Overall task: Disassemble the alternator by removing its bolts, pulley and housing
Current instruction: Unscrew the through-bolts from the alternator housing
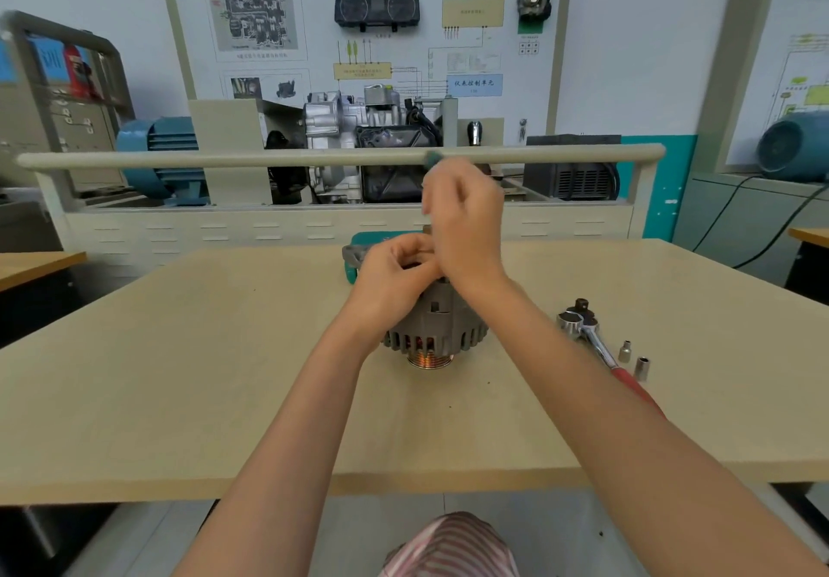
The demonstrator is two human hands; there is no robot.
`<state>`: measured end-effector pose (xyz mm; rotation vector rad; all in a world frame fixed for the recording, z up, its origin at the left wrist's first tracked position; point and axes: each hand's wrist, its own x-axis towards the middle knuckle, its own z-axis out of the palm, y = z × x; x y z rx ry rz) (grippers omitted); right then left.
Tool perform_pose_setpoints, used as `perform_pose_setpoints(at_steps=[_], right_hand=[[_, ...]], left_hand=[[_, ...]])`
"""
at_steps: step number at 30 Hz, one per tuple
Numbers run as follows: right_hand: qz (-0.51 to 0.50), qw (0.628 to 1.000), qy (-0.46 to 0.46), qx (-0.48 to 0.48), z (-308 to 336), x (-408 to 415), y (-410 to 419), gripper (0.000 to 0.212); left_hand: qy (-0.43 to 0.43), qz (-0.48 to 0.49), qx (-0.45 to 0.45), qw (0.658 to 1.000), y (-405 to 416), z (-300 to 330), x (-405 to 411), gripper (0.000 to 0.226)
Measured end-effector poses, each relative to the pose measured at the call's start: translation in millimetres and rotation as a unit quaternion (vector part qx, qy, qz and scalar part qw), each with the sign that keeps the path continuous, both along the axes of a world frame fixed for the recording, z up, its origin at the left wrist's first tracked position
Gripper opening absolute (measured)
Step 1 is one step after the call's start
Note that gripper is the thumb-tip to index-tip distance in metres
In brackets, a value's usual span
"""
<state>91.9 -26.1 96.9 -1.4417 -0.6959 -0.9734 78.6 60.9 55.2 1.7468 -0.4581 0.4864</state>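
Right hand (466, 217) blurred above grey ribbed alternator (437, 325), fingers curled round green-tipped tool handle (433, 158), likely screwdriver. Left hand (394, 273) grips alternator top, steadying. Alternator stands pulley-down at bench (179, 374) centre. Red-handled ratchet (596, 343) and two small sockets (633, 359) right of alternator. Step: likely loosening rear fasteners; next needs tip seated squarely.

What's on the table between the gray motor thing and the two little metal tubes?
In the head view, the ratchet wrench lies between the alternator and the two small sockets, its red handle running toward the table's near edge.
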Motion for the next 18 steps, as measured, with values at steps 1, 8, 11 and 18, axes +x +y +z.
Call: perform_pose_setpoints(at_steps=[1, 8, 11, 18], right_hand=[[-0.111, 0.99, -0.056, -0.064, -6.4, 0.0, 2.8, 0.026], [-0.201, 0.974, -0.04, -0.092, -2.0, -0.4, 6.2, 0.029], [-0.015, 0.998, 0.011, -0.052, 7.2, -4.3, 4.9, 0.032], [0.256, 0.939, 0.164, 0.159, 17.6, 5.7, -7.5, 0.052]], left_hand=[[0.0, 0.007, 0.004, 1.0, 0.1, -0.3, 0.2, 0.029], [-0.008, -0.002, 0.008, 1.0, -0.7, -0.1, -2.8, 0.039], [-0.001, -0.017, 0.01, 1.0, 0.9, -0.4, -2.2, 0.027], [0.013, -0.016, -0.009, 1.0, 0.3, -1.5, 0.5, 0.009]])
